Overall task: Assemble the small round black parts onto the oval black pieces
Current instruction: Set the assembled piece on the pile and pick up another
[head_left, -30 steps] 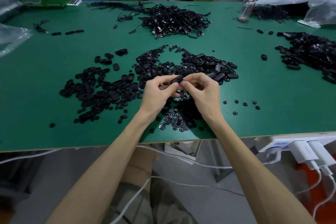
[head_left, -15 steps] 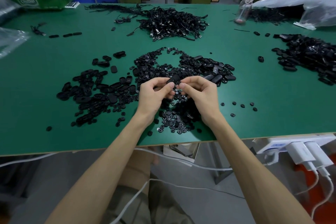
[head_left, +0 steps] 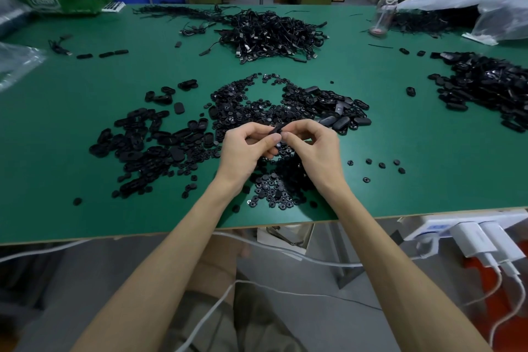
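We hold one oval black piece [head_left: 276,130] between both grips, just above the table [head_left: 428,197]. Our left grip [head_left: 243,148] pinches its left end, thumb and forefinger curled round it. Our right grip [head_left: 317,151] pinches the other end, its fingertips close against the left ones. We cannot tell whether a small round part sits on the piece, as our fingers cover most of it.

Beneath the grips, and nearer to us than they are, lies the heap of small round black parts [head_left: 274,191], which also spreads out beyond them. To the left of the grips lie the loose oval pieces [head_left: 143,146], and just beyond the right grip a few glossier ovals [head_left: 337,120]. Well beyond the grips sits a tangle of black cables [head_left: 274,34], and far off to the right another black heap [head_left: 491,83].
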`<state>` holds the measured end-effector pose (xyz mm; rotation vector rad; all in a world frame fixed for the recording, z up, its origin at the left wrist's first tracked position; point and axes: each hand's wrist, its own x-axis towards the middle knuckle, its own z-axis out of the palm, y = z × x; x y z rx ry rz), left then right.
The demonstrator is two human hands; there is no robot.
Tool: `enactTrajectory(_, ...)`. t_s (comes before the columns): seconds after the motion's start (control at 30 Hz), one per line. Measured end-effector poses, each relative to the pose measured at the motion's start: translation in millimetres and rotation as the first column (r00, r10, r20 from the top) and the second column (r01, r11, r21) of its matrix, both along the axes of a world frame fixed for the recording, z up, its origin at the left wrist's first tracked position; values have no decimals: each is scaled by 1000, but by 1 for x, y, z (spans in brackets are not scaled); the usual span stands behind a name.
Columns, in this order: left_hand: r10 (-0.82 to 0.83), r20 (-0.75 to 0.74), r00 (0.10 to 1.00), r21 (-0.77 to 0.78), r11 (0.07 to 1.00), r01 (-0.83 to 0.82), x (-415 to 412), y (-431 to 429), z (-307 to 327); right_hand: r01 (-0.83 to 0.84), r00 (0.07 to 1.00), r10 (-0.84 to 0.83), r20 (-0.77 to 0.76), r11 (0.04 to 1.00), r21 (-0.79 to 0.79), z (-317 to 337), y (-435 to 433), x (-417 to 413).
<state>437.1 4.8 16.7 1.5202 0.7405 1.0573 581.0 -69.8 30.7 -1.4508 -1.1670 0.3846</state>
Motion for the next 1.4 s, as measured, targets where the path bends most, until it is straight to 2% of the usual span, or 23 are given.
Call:
enactTrajectory(0.27,-8,-9,1000,11,1000,8,0,1,0,16,998,-16,59,1000,-5,4,-3,-4)
enactTrajectory(0.53,49,-12,999,-13,999,-49,0,3,-1,0,961,-11,276,999,39,5,-4,-10)
enactTrajectory(0.93,38,-139,990,36,999,-33,2,-6,5,31,995,-28,97,999,-27,7,-5,-8)
enactTrajectory(1.27,185,-277,943,238,964,-120,5,-13,12,15,971,-22,239,999,32,6,-5,-12)
enactTrajectory(1.4,186,-275,943,241,963,-120,4,-15,14,1,967,-15,254,999,54,5,-5,-12)
